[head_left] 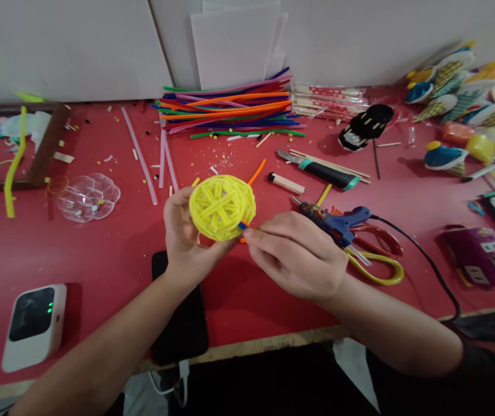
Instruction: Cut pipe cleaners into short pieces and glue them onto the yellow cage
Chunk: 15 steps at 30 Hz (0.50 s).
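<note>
Yellow disc (222, 207) is held over the table (251, 312): fingers of your left hand (187, 251) clamp its edge, presumably to steady it, while those of your right hand (299, 254) pinch a blue-orange piece (243, 225) at its rim.

wears a near-black sleeve (486, 375) on the right, plain as far as visible, ending around the elbow with a soft, dim edge. shows more black cloth (282, 381) mid-body, too dark to tell as shirt or trousers. has bare forearms (117, 338), smooth in outline, tapering toward a bare left hand (189, 251) and an equally bare right hand (297, 254).
</note>
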Tool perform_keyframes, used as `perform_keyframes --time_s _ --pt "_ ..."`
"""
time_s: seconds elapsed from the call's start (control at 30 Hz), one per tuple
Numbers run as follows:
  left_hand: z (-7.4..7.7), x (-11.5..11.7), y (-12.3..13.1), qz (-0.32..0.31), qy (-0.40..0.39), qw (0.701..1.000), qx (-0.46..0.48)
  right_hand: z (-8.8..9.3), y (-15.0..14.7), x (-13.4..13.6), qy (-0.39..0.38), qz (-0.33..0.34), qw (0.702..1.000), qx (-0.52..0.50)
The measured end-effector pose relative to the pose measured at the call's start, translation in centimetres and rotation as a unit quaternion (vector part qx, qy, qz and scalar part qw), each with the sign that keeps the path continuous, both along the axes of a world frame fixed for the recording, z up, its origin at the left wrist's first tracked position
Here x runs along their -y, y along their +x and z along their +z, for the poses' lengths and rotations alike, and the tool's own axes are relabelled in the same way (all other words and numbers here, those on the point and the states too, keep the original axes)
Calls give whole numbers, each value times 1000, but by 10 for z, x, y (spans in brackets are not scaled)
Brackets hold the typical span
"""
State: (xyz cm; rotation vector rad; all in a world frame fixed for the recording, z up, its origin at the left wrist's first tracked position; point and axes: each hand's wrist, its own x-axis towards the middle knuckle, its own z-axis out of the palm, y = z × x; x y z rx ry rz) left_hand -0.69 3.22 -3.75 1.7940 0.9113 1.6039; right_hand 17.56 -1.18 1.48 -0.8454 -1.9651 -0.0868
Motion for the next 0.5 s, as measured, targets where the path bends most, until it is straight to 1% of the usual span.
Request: perform_keyframes --time_s 0.1,0.23,0.4,0.5 --pt "0 1 0 7 -16 1000 -3 0 -1 0 -8 -9 1000 -10" --pt "-2 -1 0 7 -5 1000 -5 0 -1 0 -15 -1 1000 -19" --pt "-3 -3 0 -17 3 1000 9 1 -1 1 -21 0 999 -27" --pt "-3 -3 1 -24 -15 999 22 1 -1 1 -28 -6 999 -23"
